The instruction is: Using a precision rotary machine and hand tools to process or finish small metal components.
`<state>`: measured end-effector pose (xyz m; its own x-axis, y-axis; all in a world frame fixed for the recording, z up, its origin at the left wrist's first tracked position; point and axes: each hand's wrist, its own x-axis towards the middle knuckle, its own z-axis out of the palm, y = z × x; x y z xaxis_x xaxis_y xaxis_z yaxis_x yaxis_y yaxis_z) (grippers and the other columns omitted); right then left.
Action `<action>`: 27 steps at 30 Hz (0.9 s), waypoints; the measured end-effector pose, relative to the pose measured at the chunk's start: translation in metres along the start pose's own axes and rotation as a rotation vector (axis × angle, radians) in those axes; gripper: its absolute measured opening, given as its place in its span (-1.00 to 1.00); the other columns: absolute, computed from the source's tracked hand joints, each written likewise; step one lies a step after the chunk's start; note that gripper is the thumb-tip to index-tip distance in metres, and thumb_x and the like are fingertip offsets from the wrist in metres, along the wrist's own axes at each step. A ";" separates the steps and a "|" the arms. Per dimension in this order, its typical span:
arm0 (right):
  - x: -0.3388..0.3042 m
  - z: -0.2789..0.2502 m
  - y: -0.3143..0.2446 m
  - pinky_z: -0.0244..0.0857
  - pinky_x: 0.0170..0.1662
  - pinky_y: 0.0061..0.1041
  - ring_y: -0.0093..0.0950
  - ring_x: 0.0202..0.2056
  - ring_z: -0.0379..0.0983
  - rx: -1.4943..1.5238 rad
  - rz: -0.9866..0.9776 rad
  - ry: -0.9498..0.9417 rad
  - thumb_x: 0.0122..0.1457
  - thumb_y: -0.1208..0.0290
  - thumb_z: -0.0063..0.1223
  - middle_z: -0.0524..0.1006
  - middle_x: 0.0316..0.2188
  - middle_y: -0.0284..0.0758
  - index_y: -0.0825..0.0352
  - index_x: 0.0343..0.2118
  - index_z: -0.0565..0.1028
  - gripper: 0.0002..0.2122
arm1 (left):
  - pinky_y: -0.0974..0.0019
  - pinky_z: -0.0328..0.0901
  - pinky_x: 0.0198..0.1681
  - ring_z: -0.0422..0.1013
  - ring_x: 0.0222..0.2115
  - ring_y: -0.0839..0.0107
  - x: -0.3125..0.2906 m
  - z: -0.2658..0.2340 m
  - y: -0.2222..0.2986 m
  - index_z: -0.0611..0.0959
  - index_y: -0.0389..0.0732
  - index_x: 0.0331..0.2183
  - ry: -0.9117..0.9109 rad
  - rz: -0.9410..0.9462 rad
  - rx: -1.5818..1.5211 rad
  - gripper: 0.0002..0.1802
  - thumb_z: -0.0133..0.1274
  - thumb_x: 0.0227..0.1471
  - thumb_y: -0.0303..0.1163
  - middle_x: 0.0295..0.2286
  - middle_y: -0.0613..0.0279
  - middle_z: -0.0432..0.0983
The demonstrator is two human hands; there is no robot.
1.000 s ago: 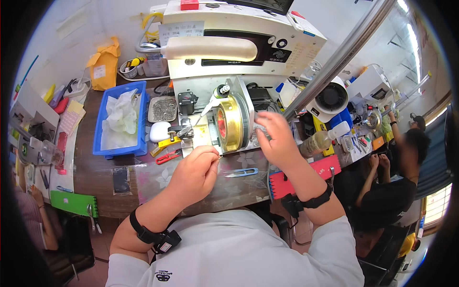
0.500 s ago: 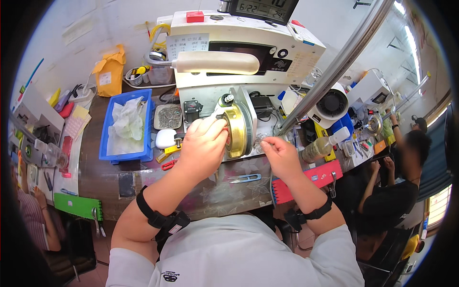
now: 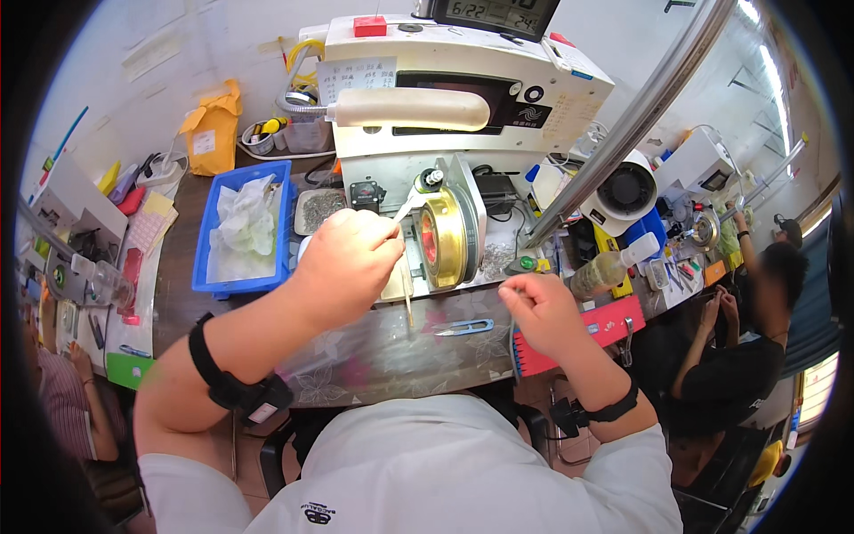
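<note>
My left hand [image 3: 345,265] is closed, fingertips pressed together beside a pale metal lever [image 3: 410,206] on the bench machine. Whether those fingers grip the lever or some small thing cannot be made out. Right of them stands a gold-coloured wheel [image 3: 455,242] with a red patch on its left face. A thin pale stick [image 3: 409,298] with a brown tip points down below the wheel. My right hand [image 3: 543,313] is pinched closed, apart from the wheel, over the desk's front edge; anything between thumb and finger is too small to see. Blue-handled snips [image 3: 465,327] lie between my hands.
A blue tray [image 3: 286,233] with crumpled white sheet stands left, beside a dish of small metal bits [image 3: 318,209]. A lamp [image 3: 414,109] overhangs the machine. Right are a metal pole [image 3: 623,142], a clear bottle [image 3: 596,276] and a red toothed board [image 3: 614,326]. Other people sit at both sides.
My left hand has drawn back left from the gold wheel, uncovering its side and the pale stick. My right hand has moved slightly down and right, away from the wheel.
</note>
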<state>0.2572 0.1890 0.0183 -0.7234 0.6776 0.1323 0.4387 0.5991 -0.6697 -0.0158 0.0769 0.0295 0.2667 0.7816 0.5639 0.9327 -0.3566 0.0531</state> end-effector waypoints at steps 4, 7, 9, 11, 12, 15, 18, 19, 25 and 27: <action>-0.011 0.011 -0.013 0.17 -0.27 -0.30 -0.34 -0.44 0.39 -0.219 -0.405 -0.016 -0.02 0.43 0.18 0.46 -0.60 -0.39 0.23 -0.50 0.54 -0.96 | 0.17 0.26 -0.27 0.39 -0.36 0.19 0.002 -0.023 -0.001 0.58 -0.23 -0.40 -0.147 0.021 -0.026 -0.83 0.13 -0.18 -0.50 -0.40 0.20 0.47; -0.018 0.018 -0.024 0.15 -0.16 -0.34 -0.37 -0.37 0.38 -0.175 -0.423 -0.082 -0.03 0.44 0.20 0.45 -0.55 -0.41 0.22 -0.47 0.55 -0.94 | 0.17 0.27 -0.30 0.40 -0.38 0.17 0.005 -0.030 0.007 0.59 -0.22 -0.41 -0.150 -0.022 -0.149 -0.85 0.15 -0.17 -0.51 -0.42 0.19 0.47; -0.022 0.022 -0.031 0.14 -0.15 -0.34 -0.38 -0.36 0.37 -0.173 -0.419 -0.051 -0.03 0.44 0.21 0.45 -0.53 -0.42 0.22 -0.47 0.55 -0.94 | 0.17 0.28 -0.33 0.41 -0.39 0.16 0.008 -0.029 0.017 0.59 -0.22 -0.43 -0.134 -0.054 -0.229 -0.86 0.16 -0.17 -0.52 -0.43 0.18 0.48; -0.025 0.026 -0.035 0.13 -0.15 -0.34 -0.38 -0.34 0.37 -0.173 -0.411 -0.023 -0.04 0.45 0.22 0.46 -0.52 -0.43 0.21 -0.47 0.55 -0.93 | 0.19 0.29 -0.38 0.42 -0.42 0.15 0.007 -0.025 0.032 0.60 -0.21 -0.46 0.021 -0.112 -0.435 -0.87 0.20 -0.19 -0.55 -0.45 0.17 0.48; -0.025 0.027 -0.037 0.12 -0.17 -0.34 -0.39 -0.34 0.37 -0.164 -0.417 0.008 -0.03 0.44 0.21 0.46 -0.51 -0.44 0.21 -0.47 0.54 -0.94 | 0.24 0.30 -0.37 0.43 -0.42 0.20 0.006 -0.024 0.041 0.61 -0.22 -0.47 0.065 -0.169 -0.506 -0.86 0.23 -0.19 -0.56 -0.45 0.18 0.48; -0.028 0.028 -0.041 0.10 -0.19 -0.35 -0.40 -0.35 0.36 -0.135 -0.389 0.016 0.00 0.43 0.19 0.45 -0.50 -0.45 0.21 -0.46 0.54 -0.95 | 0.28 0.30 -0.36 0.42 -0.43 0.25 -0.006 0.000 0.061 0.61 -0.24 -0.46 0.167 -0.327 -0.675 -0.87 0.24 -0.16 -0.54 -0.45 0.19 0.48; -0.031 0.029 -0.041 0.09 -0.18 -0.36 -0.41 -0.36 0.34 -0.049 -0.353 0.001 0.04 0.42 0.18 0.44 -0.50 -0.43 0.21 -0.43 0.53 -0.95 | 0.28 0.30 -0.32 0.40 -0.40 0.25 -0.015 0.014 0.076 0.61 -0.27 -0.45 0.143 -0.424 -0.840 -0.91 0.18 -0.07 -0.48 -0.45 0.18 0.47; -0.032 0.030 -0.040 0.09 -0.18 -0.37 -0.41 -0.38 0.33 0.019 -0.350 0.010 0.06 0.42 0.16 0.43 -0.50 -0.42 0.21 -0.42 0.52 -0.95 | 0.29 0.30 -0.32 0.40 -0.40 0.27 -0.019 0.018 0.080 0.61 -0.28 -0.44 0.129 -0.491 -0.935 -0.92 0.17 -0.05 -0.49 -0.45 0.18 0.47; -0.036 0.037 -0.033 0.07 -0.17 -0.41 -0.43 -0.42 0.25 0.234 -0.274 0.040 0.10 0.44 0.10 0.36 -0.51 -0.41 0.24 -0.39 0.46 -0.94 | 0.33 0.28 -0.23 0.41 -0.34 0.36 -0.034 0.028 0.091 0.62 -0.29 -0.41 0.065 -0.539 -1.092 -0.94 0.13 -0.02 -0.52 -0.40 0.19 0.50; -0.035 0.040 -0.033 0.07 -0.18 -0.41 -0.43 -0.41 0.25 0.248 -0.278 0.053 0.10 0.45 0.10 0.36 -0.51 -0.41 0.24 -0.39 0.45 -0.94 | 0.34 0.28 -0.23 0.41 -0.33 0.36 -0.036 0.030 0.093 0.61 -0.29 -0.40 0.052 -0.543 -1.125 -0.93 0.12 -0.01 -0.51 -0.39 0.20 0.50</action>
<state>0.2472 0.1285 0.0068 -0.7652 0.5285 0.3676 0.0822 0.6465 -0.7585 0.0688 0.0312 -0.0104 -0.1212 0.9525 0.2795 0.1882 -0.2545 0.9486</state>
